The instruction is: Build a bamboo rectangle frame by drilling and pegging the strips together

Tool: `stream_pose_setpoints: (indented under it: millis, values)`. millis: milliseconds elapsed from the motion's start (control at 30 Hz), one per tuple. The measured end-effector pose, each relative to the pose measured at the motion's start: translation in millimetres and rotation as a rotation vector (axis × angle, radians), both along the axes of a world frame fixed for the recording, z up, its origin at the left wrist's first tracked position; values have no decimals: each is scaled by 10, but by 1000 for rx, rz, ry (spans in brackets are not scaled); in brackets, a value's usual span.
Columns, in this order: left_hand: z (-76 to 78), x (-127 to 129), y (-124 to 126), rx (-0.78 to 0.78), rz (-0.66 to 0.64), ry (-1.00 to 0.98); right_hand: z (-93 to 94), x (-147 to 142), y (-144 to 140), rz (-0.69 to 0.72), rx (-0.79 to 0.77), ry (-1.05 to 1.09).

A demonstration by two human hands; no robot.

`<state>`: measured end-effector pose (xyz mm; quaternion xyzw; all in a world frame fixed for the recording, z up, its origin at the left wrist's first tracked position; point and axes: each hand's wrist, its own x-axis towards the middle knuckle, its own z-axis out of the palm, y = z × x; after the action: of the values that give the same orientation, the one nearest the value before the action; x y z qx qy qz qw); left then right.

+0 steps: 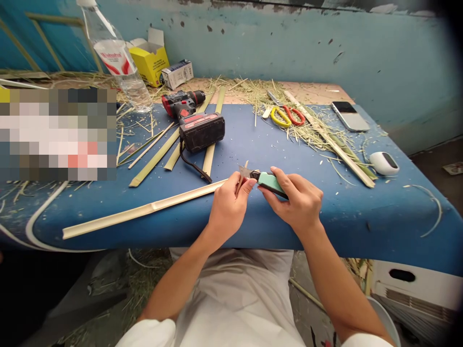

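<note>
- Looking down through the head camera, we saw our right hand [298,202] clamped round the mint-green handle of a utility knife [269,182], blade tip aimed left toward the other hand.
- Our left hand [227,207] was pinched shut on a thin bamboo sliver [241,179], at the near edge of the blue table [361,212], just right of the long bamboo strip [144,210].
- We judged the risk plain: the blade sat touching or nearly touching the sliver close to our left fingertips, so a slip along the grain could run the edge into them, or snap the sliver.
- The sliver's long axis ran steeply, lower end in our fingers, upper end tilted far and slightly right; the knife lay roughly left to right.
- Farther off lay a red cordless drill [193,118], scissors [285,115], a phone [349,115] and a water bottle [119,58] amid shavings.
</note>
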<state>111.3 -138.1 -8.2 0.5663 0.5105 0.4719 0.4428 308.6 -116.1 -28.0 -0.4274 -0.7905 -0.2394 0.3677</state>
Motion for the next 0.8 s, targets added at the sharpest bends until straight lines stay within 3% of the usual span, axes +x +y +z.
stream_pose_setpoints:
  millis: [433, 800]
  values:
    - [-4, 23, -28, 78, 31, 95, 18, 21, 17, 88, -134, 81]
    - [26, 67, 5, 63, 67, 144, -53, -22, -20, -83, -21, 9]
